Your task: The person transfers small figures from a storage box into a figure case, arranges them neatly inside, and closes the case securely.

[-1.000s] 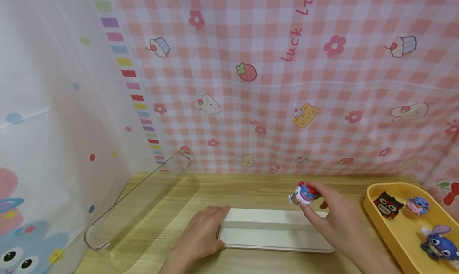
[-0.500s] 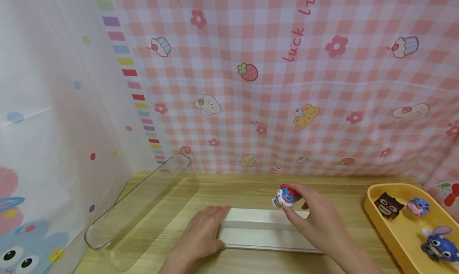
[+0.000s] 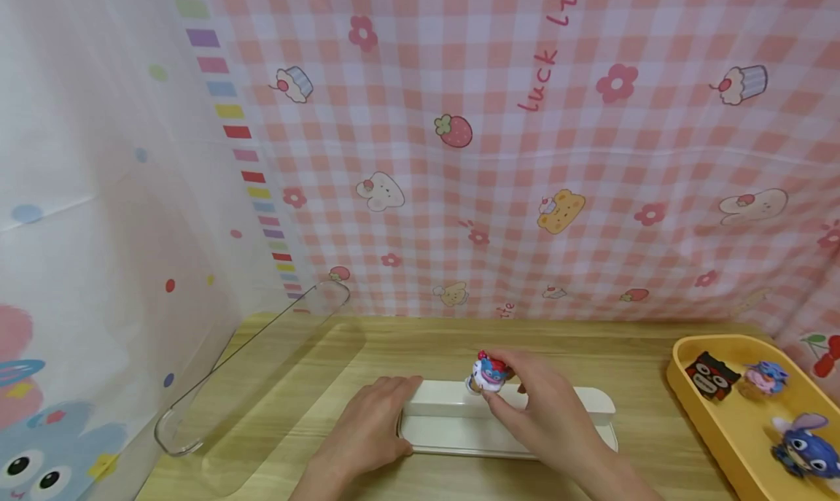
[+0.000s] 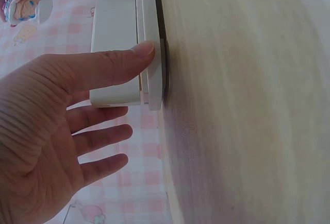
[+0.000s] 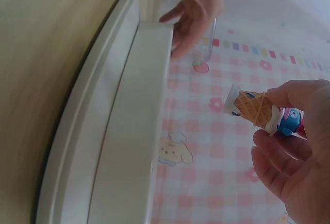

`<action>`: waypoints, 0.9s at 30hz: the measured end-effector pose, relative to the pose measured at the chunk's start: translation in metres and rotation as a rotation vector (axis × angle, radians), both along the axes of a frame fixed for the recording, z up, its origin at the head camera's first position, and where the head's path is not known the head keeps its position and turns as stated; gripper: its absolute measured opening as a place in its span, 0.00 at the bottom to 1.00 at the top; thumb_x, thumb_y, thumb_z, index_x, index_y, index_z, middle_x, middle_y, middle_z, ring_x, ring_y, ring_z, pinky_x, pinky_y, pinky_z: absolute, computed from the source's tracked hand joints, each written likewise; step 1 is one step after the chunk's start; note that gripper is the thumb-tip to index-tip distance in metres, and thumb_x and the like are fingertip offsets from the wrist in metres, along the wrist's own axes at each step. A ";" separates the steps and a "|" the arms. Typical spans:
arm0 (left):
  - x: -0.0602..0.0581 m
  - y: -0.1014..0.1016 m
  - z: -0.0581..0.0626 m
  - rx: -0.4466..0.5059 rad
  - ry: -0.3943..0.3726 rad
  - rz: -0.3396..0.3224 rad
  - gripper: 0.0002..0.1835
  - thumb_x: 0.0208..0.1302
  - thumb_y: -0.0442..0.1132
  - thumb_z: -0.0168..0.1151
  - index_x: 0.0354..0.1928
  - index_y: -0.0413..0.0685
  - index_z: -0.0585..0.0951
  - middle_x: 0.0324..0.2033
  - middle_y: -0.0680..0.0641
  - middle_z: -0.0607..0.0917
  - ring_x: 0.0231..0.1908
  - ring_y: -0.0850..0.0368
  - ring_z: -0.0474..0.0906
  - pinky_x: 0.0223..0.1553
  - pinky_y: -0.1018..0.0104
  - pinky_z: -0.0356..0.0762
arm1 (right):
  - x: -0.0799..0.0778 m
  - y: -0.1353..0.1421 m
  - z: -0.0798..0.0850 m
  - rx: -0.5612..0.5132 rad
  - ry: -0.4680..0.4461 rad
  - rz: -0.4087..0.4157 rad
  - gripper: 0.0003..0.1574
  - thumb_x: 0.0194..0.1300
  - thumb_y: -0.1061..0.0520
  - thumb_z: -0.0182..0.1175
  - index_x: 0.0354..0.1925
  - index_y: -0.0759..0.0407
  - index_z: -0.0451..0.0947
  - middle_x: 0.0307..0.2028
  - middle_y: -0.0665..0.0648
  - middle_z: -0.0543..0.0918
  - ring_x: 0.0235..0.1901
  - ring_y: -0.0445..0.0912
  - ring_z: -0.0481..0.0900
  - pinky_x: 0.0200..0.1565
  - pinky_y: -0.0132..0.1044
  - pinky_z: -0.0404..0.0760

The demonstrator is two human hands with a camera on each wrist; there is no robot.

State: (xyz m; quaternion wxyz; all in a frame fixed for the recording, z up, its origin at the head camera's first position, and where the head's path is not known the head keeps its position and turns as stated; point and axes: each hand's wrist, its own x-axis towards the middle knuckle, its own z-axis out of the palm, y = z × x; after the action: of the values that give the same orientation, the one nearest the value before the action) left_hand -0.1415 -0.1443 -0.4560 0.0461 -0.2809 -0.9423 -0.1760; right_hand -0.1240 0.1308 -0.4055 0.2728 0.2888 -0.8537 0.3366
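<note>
My left hand [image 3: 370, 424] grips the left end of a long white stepped stand [image 3: 453, 434], thumb at its front edge and fingers toward the back. The left wrist view shows that thumb [image 4: 113, 68] pressed on the stand's edge, with other fingers spread beyond the end. Above the stand's raised back step, my right hand [image 3: 547, 406] pinches a small ice-cream-cone figurine [image 3: 488, 374] with a blue and red top. Its waffle cone [image 5: 252, 106] and pale base stick out from the fingers in the right wrist view. The figurine is apart from the stand.
A yellow tray [image 3: 695, 421] at the right holds a dark owl-like figure [image 3: 712, 375], a pink and blue cone figurine [image 3: 764, 378] and a blue long-eared figure [image 3: 806, 446]. A clear plastic cover [image 3: 256, 370] lies at the left. A checked cloth [image 3: 499, 180] hangs behind.
My right hand has carried the cone figurine leftward and slightly lower, from the stand's right part to above its middle. The left hand has stayed on the stand's end.
</note>
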 end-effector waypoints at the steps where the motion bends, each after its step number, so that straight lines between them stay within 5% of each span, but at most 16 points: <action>1: 0.000 0.000 0.000 0.002 -0.001 0.000 0.51 0.37 0.38 0.90 0.68 0.41 0.76 0.58 0.46 0.85 0.59 0.48 0.79 0.61 0.48 0.79 | 0.000 -0.002 0.000 0.000 -0.010 0.004 0.35 0.52 0.64 0.80 0.58 0.58 0.80 0.47 0.48 0.87 0.41 0.39 0.81 0.34 0.30 0.83; 12: -0.002 -0.001 -0.001 0.017 -0.029 -0.004 0.51 0.38 0.39 0.90 0.69 0.42 0.76 0.59 0.46 0.84 0.60 0.48 0.78 0.62 0.48 0.79 | -0.001 -0.024 -0.011 0.004 -0.027 0.063 0.34 0.52 0.63 0.81 0.58 0.57 0.81 0.49 0.48 0.87 0.43 0.39 0.83 0.37 0.31 0.83; 19: -0.002 -0.004 -0.002 0.030 -0.051 -0.007 0.51 0.40 0.40 0.90 0.70 0.42 0.76 0.61 0.46 0.84 0.62 0.48 0.78 0.62 0.46 0.78 | 0.000 -0.037 -0.019 0.034 -0.070 0.097 0.31 0.55 0.61 0.80 0.57 0.57 0.82 0.49 0.48 0.88 0.48 0.42 0.85 0.48 0.40 0.87; 27: -0.003 -0.004 -0.002 0.035 -0.060 -0.007 0.50 0.40 0.39 0.90 0.70 0.43 0.76 0.60 0.47 0.84 0.62 0.49 0.78 0.62 0.47 0.79 | 0.002 -0.048 -0.030 0.080 -0.089 0.143 0.30 0.55 0.61 0.80 0.56 0.58 0.82 0.50 0.49 0.88 0.46 0.42 0.85 0.46 0.38 0.87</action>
State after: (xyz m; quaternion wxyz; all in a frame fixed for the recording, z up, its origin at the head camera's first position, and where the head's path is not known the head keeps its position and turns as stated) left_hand -0.1442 -0.1486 -0.4582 0.0222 -0.2780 -0.9391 -0.2009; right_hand -0.1217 0.0825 -0.4351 0.1980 0.3444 -0.8551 0.3333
